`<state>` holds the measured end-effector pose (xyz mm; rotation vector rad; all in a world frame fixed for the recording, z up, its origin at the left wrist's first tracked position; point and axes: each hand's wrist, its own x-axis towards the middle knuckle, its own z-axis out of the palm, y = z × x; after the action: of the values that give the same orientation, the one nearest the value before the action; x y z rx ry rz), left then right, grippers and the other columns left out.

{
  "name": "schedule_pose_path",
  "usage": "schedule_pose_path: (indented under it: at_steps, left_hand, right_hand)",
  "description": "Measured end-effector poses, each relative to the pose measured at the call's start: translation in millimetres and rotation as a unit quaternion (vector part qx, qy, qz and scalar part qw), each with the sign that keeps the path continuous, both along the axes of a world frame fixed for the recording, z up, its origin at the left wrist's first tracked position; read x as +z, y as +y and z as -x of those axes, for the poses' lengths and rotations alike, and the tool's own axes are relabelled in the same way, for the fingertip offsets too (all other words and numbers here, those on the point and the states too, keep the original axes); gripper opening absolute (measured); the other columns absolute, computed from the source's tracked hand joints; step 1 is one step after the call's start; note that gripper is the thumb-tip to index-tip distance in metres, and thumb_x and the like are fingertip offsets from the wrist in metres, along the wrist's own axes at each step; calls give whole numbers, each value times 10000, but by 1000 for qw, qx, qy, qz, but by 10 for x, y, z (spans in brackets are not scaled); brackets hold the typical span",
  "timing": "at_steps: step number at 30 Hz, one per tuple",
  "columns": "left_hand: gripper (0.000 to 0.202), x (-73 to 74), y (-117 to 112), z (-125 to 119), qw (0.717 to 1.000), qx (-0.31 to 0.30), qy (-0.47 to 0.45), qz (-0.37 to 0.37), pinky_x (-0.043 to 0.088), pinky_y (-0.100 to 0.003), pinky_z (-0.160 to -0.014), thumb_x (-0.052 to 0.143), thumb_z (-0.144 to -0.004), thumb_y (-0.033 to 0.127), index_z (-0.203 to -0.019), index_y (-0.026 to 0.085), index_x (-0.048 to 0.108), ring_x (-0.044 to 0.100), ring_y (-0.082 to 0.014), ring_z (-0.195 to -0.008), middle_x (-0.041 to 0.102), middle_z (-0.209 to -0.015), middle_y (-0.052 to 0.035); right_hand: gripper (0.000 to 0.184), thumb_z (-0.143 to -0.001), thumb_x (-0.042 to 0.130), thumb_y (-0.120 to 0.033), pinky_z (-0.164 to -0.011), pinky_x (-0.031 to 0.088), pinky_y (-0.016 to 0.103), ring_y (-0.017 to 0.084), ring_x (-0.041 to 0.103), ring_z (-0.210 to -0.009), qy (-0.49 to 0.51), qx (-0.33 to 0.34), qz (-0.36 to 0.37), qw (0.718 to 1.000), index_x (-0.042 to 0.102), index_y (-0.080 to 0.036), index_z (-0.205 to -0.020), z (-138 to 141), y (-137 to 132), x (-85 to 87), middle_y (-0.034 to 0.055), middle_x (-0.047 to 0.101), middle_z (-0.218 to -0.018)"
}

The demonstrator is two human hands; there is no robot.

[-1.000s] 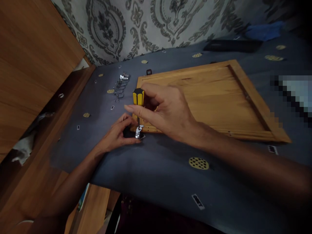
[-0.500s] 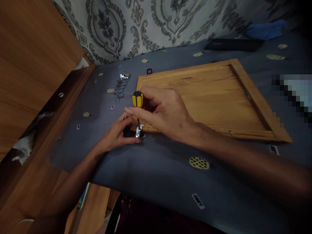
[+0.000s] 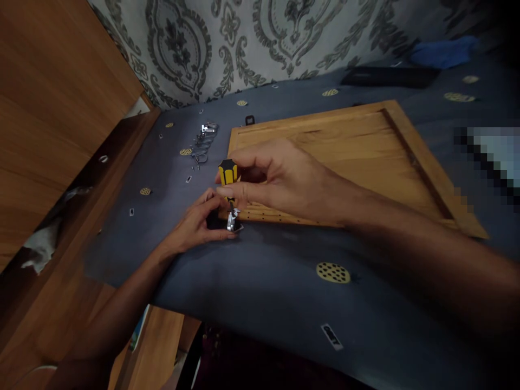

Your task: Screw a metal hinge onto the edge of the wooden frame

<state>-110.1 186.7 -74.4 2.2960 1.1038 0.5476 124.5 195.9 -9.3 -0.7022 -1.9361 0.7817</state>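
My right hand (image 3: 280, 176) grips a screwdriver (image 3: 228, 172) by its yellow and black handle, holding it upright with the shaft pointing down. Below the shaft is a shiny metal cabinet hinge (image 3: 232, 221) at the near left corner of a wooden door panel (image 3: 325, 151). My left hand (image 3: 201, 222) pinches the hinge from the left, thumb at its near side and fingers at the panel edge. The screwdriver's tip meets the hinge area, though the exact contact is too small to see. Small dark holes run along the panel's near edge.
Loose metal hinges and screws (image 3: 205, 138) lie left of the panel on the dark patterned cloth (image 3: 260, 287). A small black piece (image 3: 249, 119) sits behind the panel. Farther back are a black case (image 3: 390, 76) and a blue cloth (image 3: 444, 51). Wooden furniture (image 3: 52, 108) borders the left.
My right hand has turned about the screwdriver and its fingers have shifted on the handle. The handle sits slightly lower. My left hand and the hinge stay nearly still.
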Motion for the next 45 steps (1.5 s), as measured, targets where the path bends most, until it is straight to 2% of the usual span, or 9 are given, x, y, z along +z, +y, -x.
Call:
schedule_pose_path:
  at_steps: [3, 7, 11, 17, 24, 26, 31, 39, 45]
  left_hand:
    - [505, -47, 17, 23, 1000, -6, -18, 2, 507, -394, -936, 801, -811, 606, -1099, 211, 677, 581, -260, -1059, 624, -1106, -68]
    - [539, -97, 35, 54, 1000, 4, -18, 9, 510, -452, -1007, 839, -771, 601, -1125, 223, 690, 593, -300, -1146, 650, -1167, -86]
    - [539, -75, 27, 49, 1000, 4, -16, -1, 527, -472, -1002, 835, -764, 632, -1108, 238, 704, 618, -303, -1126, 652, -1176, -88]
    - [626, -24, 16, 25, 999, -21, -26, 4, 510, -478, -1071, 805, -806, 628, -1291, 261, 656, 579, -322, -1266, 630, -1316, -91]
    - [608, -56, 14, 29, 1000, -6, -21, 5, 542, -455, -1004, 805, -791, 649, -1219, 237, 675, 610, -306, -1163, 642, -1218, -96]
    - [636, -59, 13, 25, 1000, -12, -28, 2, 543, -449, -995, 795, -800, 655, -1257, 234, 663, 606, -308, -1172, 640, -1223, -98]
    - [583, -81, 9, 40, 1000, -2, -24, 12, 522, -490, -1023, 791, -797, 666, -1158, 218, 701, 605, -323, -1161, 653, -1178, -109]
    - [729, -119, 19, 71, 999, 12, -29, 38, 484, -554, -1098, 840, -757, 640, -1343, 250, 650, 574, -358, -1271, 650, -1328, -121]
    - [650, -95, 12, 52, 999, 11, -25, 28, 498, -562, -1063, 832, -762, 646, -1228, 214, 694, 597, -369, -1225, 663, -1274, -128]
  right_hand:
    - [423, -933, 737, -321, -551, 392, 265, 117, 522, -616, -20, 13, -1, 1000, 446, -225, -641, 61, -49, -25, -59, 496, -592]
    - [409, -908, 777, -310, -578, 370, 293, 136, 505, -630, -11, -47, -10, 999, 452, -233, -671, 136, -103, -63, -59, 478, -587]
    - [404, -946, 734, -377, -598, 379, 306, 139, 495, -620, -6, -64, -7, 998, 466, -236, -679, 146, -128, -111, -49, 504, -609]
    - [472, -993, 650, -469, -651, 420, 304, 140, 514, -662, 22, -106, -52, 993, 391, -239, -672, 159, -174, -192, -32, 522, -671]
    - [471, -983, 649, -530, -616, 414, 297, 145, 513, -652, 24, -105, -49, 993, 428, -242, -682, 180, -178, -218, -30, 518, -654]
    - [460, -975, 663, -523, -613, 416, 296, 143, 505, -648, 31, -112, -46, 992, 439, -242, -688, 184, -178, -219, -31, 517, -657]
    - [448, -943, 723, -474, -609, 416, 285, 127, 480, -624, 45, -104, -35, 993, 442, -235, -689, 222, -170, -203, -43, 502, -653]
    - [489, -880, 809, -401, -632, 419, 289, 128, 470, -632, 67, -114, 12, 991, 400, -233, -671, 314, -154, -177, -53, 466, -645]
    - [505, -863, 832, -365, -584, 401, 270, 113, 433, -595, 101, -120, 18, 987, 388, -232, -662, 365, -161, -215, -67, 418, -620]
